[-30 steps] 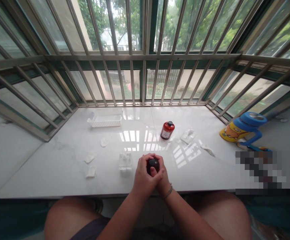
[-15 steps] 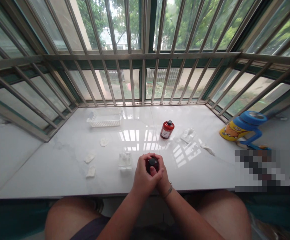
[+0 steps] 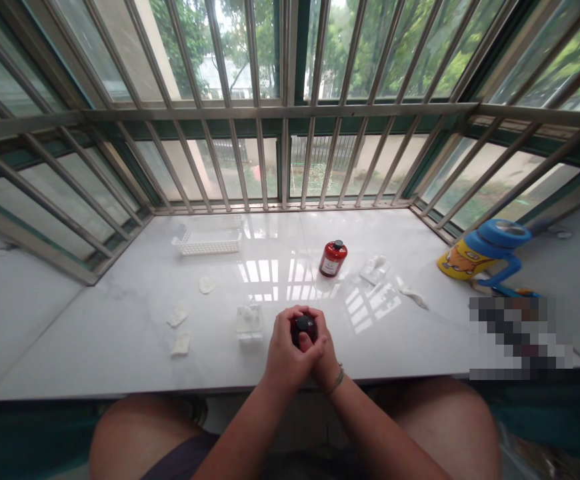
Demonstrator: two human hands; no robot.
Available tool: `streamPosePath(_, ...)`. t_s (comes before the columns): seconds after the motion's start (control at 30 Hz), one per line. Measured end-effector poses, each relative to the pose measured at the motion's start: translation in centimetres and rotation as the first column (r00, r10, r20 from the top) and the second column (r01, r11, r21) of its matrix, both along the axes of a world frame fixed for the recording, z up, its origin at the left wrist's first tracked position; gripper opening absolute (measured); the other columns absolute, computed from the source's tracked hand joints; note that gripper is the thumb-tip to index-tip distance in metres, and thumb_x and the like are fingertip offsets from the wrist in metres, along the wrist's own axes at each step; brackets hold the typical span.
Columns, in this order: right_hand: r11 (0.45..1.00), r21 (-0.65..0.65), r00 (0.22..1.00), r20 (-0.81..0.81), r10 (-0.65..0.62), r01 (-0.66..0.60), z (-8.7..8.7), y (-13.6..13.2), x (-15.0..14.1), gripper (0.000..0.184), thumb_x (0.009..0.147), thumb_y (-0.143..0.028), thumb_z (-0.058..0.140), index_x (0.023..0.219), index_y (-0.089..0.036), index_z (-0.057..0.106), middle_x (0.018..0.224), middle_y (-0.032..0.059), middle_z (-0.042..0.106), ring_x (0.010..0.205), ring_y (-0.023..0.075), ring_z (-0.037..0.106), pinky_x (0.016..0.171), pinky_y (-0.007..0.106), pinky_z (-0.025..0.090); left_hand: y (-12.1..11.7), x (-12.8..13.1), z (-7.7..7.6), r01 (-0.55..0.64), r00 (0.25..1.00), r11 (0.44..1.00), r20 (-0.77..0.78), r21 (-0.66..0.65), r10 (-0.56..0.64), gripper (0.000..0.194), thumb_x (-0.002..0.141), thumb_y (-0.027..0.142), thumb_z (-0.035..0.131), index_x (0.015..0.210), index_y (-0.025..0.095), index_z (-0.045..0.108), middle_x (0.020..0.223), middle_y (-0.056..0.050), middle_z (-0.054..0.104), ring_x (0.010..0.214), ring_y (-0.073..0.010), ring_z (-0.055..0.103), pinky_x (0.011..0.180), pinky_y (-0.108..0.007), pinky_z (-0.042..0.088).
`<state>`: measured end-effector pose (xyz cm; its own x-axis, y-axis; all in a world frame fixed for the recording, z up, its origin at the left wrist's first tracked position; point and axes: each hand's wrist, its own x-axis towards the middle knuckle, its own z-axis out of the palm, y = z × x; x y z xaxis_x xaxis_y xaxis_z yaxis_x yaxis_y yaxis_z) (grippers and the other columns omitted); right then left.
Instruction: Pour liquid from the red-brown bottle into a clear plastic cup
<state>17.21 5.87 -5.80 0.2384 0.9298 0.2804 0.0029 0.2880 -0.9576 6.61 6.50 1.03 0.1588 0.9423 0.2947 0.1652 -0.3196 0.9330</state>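
Observation:
Both my hands are wrapped round a dark red bottle with a black cap (image 3: 304,323) near the front edge of the counter. My left hand (image 3: 287,353) curls round its left side, the thumb crossing in front. My right hand (image 3: 324,350) closes round the right side, with a bracelet at the wrist. Only the bottle's top shows between my fingers; its body is hidden. Just left of my hands stands a small clear square container (image 3: 249,322). Beyond them, a second red bottle (image 3: 333,259) with a black cap and a white label stands upright.
A white perforated basket (image 3: 209,245) sits at the back left. Several white pads, such as this round one (image 3: 207,285), lie on the left. A crumpled white wrapper (image 3: 375,269) and a white strip (image 3: 414,297) lie on the right, before a blue-and-yellow handled flask (image 3: 480,252). Window bars close off the back.
My hands keep their hold round the bottle and look still. The whole view has shifted very slightly; nothing on the counter has moved.

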Motion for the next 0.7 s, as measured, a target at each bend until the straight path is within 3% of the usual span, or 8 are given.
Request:
streamPosePath(0.23, 1.0, -0.002, 1.0, -0.013, 0.026, -0.026, -0.57, 0.06, -0.1, 0.059, 0.096, -0.069, 0.064, 0.132, -0.025, 0.051, 0.112, 0.0091, 0.071, 0.091, 0.0245, 0.073, 0.08, 0.039, 0.064, -0.24, 0.53, -1.07, -0.016, 0.996, 0.999, 0.09, -0.036, 0.019, 0.054, 0.078, 0.02, 0.083, 0.116, 0.026, 0.046, 0.134, -0.012, 0.068, 0.127, -0.0288, 0.071, 0.111, -0.052, 0.058)
streamPosePath(0.37, 1.0, 0.013, 1.0, -0.005, 0.016, -0.016, -0.11, 0.11, -0.09, 0.056, 0.096, -0.068, 0.063, 0.131, -0.025, 0.053, 0.117, 0.0105, 0.071, 0.097, 0.0261, 0.073, 0.084, 0.041, 0.065, -0.18, 0.26, -1.04, -0.02, 0.999, 1.0, 0.045, -0.014, 0.02, 0.064, 0.079, 0.022, 0.083, 0.132, 0.025, 0.048, 0.135, -0.012, 0.069, 0.126, -0.0286, 0.071, 0.109, -0.049, 0.059)
streamPosePath(0.47, 1.0, 0.016, 1.0, 0.022, -0.002, 0.001, 0.25, 0.04, 0.06, 0.053, 0.096, -0.064, 0.065, 0.13, -0.026, 0.053, 0.114, 0.0096, 0.071, 0.093, 0.0256, 0.072, 0.081, 0.04, 0.064, -0.04, -0.13, -0.9, -0.014, 0.998, 0.998, -0.058, 0.06, 0.018, 0.072, 0.082, 0.022, 0.082, 0.145, 0.027, 0.049, 0.138, -0.012, 0.067, 0.128, -0.0299, 0.068, 0.111, -0.051, 0.058)
streamPosePath(0.7, 1.0, -0.013, 0.997, 0.081, -0.012, 0.013, -0.27, 0.08, 0.19, 0.042, 0.096, -0.054, 0.067, 0.125, -0.026, 0.054, 0.106, 0.0056, 0.069, 0.086, 0.023, 0.069, 0.076, 0.039, 0.062, 0.31, -0.36, -0.56, 0.038, 0.988, 0.961, -0.157, 0.274, 0.006, 0.053, 0.09, 0.02, 0.075, 0.14, 0.033, 0.062, 0.137, -0.008, 0.068, 0.131, -0.0297, 0.063, 0.112, -0.05, 0.055)
